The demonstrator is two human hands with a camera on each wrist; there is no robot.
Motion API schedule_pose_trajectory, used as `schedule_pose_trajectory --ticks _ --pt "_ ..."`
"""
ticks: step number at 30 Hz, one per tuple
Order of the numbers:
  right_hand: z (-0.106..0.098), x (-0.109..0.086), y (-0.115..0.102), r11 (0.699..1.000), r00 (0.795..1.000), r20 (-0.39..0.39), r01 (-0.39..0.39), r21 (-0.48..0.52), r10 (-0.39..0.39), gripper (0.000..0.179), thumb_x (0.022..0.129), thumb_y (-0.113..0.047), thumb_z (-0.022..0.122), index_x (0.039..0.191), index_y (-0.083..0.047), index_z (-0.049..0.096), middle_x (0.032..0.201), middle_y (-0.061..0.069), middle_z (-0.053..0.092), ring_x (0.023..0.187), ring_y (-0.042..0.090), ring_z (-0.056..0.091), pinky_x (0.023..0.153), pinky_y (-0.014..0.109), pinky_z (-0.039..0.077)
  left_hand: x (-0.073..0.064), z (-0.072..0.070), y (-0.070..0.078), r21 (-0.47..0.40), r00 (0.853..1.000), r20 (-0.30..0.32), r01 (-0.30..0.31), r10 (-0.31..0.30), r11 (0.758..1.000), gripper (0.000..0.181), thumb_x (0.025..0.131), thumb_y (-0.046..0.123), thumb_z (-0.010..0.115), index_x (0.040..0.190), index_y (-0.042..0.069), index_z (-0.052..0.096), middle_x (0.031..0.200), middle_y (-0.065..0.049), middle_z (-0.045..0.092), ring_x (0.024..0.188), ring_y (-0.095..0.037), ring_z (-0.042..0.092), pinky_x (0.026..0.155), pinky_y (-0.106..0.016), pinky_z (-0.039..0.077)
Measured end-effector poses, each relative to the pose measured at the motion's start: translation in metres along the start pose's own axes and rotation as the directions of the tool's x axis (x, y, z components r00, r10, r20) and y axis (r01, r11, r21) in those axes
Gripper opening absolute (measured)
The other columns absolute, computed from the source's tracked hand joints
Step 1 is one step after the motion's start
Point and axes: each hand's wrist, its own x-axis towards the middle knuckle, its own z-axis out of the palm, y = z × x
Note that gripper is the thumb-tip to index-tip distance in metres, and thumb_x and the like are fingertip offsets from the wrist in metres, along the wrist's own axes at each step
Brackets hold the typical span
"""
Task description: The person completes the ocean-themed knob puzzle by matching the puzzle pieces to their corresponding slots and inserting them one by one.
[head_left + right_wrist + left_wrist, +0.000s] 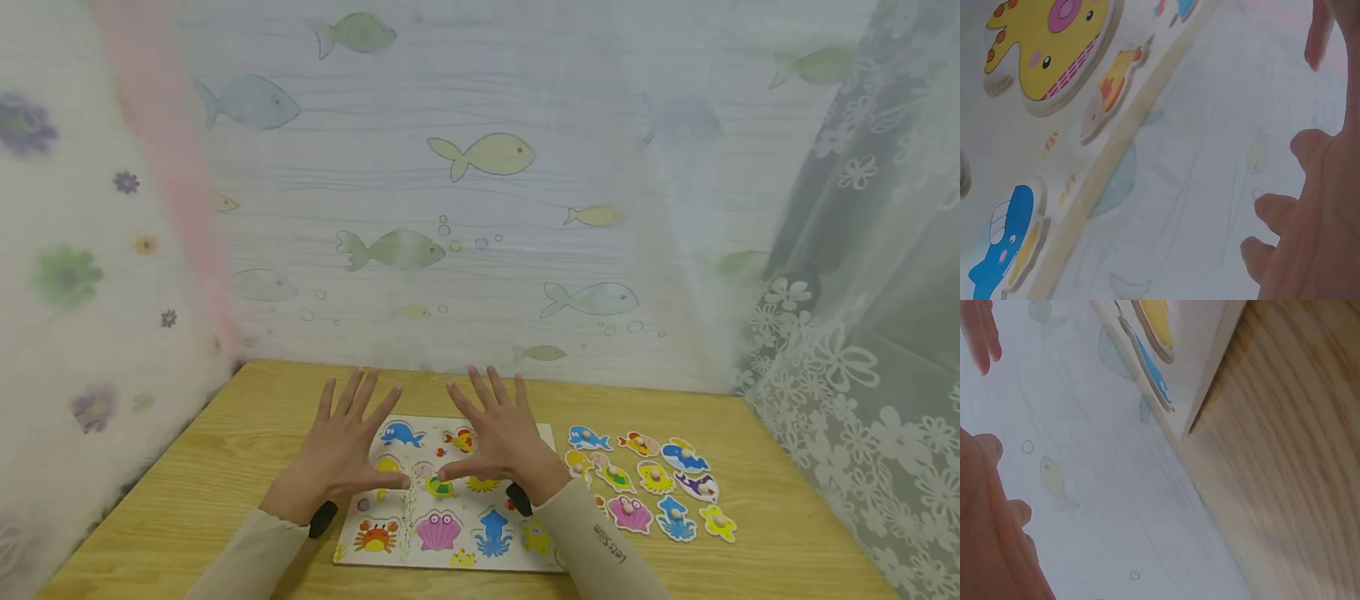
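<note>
My left hand (341, 454) is held over the left part of a white sea-animal puzzle board (420, 559), its fingers spread and nothing in it. Over the board's right part, my right hand (506, 442) has its fingers spread in the same way, also holding nothing. The two thumbs point toward each other, apart. Printed recesses show a crab (376, 537), a pink shell (438, 531) and a blue squid (492, 533); the hands and right sleeve hide others. In the right wrist view, a blue whale picture (1005, 240) lies near the board's edge.
Several knobbed puzzle pieces lie right of the board, among them a dolphin (588, 437), a turtle (613, 473), a squid (677, 518) and a starfish (719, 523). The wooden table (780, 517) ends at a fish-patterned curtain (480, 275). Sheer floral fabric (847, 358) hangs at right.
</note>
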Motion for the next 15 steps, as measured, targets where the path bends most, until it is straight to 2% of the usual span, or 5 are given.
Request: schedule_pose_trajectory --ticks 8,15 --pt "-0.009 -0.008 0.003 0.998 0.999 -0.023 0.039 0.048 -0.038 0.117 0.061 -0.095 0.038 0.155 -0.031 0.010 0.159 0.009 0.013 0.143 0.034 0.015 0.110 0.059 0.017 -0.002 -0.005 0.009 -0.125 1.000 0.001 -0.012 0.012 0.992 0.123 0.060 0.091 0.051 0.153 0.017 0.021 0.158 -0.018 -0.002 0.143 -0.040 0.000 0.109 -0.062 0.002" --pt "-0.013 -0.016 0.020 0.994 1.000 -0.005 0.013 0.111 -0.013 0.116 0.062 -0.091 0.047 0.154 -0.031 0.013 0.159 0.006 0.014 0.144 0.030 0.015 0.112 0.054 0.018 -0.008 -0.010 0.015 -0.305 0.998 0.066 0.023 -0.003 0.952 0.123 0.061 0.080 0.066 0.155 0.019 0.015 0.159 -0.017 0.001 0.144 -0.039 0.000 0.109 -0.062 0.008"
